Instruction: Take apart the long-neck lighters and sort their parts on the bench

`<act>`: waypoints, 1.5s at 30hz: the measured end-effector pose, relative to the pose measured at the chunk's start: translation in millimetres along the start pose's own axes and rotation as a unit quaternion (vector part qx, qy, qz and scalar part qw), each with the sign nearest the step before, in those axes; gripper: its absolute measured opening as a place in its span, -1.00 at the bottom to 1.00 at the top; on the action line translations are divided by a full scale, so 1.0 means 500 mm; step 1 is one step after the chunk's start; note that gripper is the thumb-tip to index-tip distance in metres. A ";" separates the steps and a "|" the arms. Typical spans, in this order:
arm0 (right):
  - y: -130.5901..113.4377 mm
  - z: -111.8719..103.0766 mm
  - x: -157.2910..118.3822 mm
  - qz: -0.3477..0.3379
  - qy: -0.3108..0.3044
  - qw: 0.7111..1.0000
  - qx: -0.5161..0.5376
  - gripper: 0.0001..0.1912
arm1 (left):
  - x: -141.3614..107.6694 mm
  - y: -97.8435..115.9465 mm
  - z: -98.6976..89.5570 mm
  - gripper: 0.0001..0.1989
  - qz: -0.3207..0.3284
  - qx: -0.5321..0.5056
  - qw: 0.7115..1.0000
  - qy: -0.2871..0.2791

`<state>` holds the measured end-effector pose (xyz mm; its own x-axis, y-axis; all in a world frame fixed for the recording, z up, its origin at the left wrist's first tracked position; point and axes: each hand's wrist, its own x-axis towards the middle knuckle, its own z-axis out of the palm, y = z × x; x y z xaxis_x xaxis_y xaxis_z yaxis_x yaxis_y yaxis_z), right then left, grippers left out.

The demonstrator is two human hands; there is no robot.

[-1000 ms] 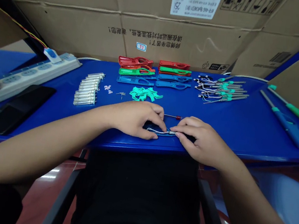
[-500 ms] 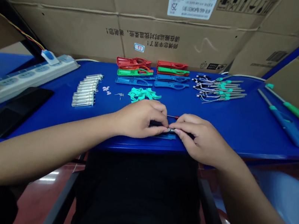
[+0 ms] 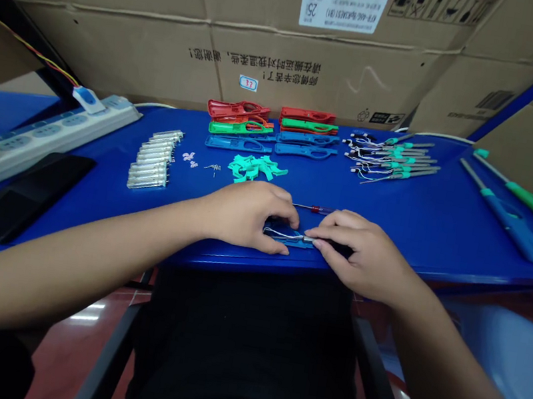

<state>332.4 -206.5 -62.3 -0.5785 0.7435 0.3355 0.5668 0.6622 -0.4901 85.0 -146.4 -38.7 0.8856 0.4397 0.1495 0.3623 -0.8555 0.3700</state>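
A blue lighter shell half lies near the table's front edge with thin white wires running inside it. My left hand arches over the shell's left part, thumb and index finger apart on either side of the wires. At the shell's right end, my right hand pinches a small metal nozzle tube between thumb and index finger; much of it is hidden by the hand. Just behind the hands lies a screwdriver with a dark red handle.
Lighter shells in red, green and blue are stacked behind. Teal plastic pieces, clear fuel tanks and wired nozzle tubes lie around. Two lighters are at right; a phone and power strip at left.
My left fingers have spread and let go of the small metal part, uncovering the wires in the shell. My right hand has shifted slightly right, still pinching, and more of the screwdriver shows.
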 end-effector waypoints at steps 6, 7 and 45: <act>-0.001 -0.011 0.004 0.055 -0.041 0.997 0.037 -0.78 | 0.000 0.010 -0.001 -0.76 -0.006 0.006 1.000 -0.005; -0.001 -0.014 0.006 0.071 -0.053 0.995 0.042 -0.79 | 0.000 0.011 -0.001 -0.77 -0.010 0.007 1.000 -0.007; -0.005 -0.024 0.009 0.122 -0.104 0.986 0.055 -0.86 | -0.047 0.100 0.023 -0.82 -0.106 0.050 0.993 0.029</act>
<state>335.2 -203.6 -49.9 -0.5470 0.8366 0.0310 0.6429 0.4435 -0.6245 85.8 -202.7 -34.1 0.7689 0.6257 0.1314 0.5687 -0.7632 0.3066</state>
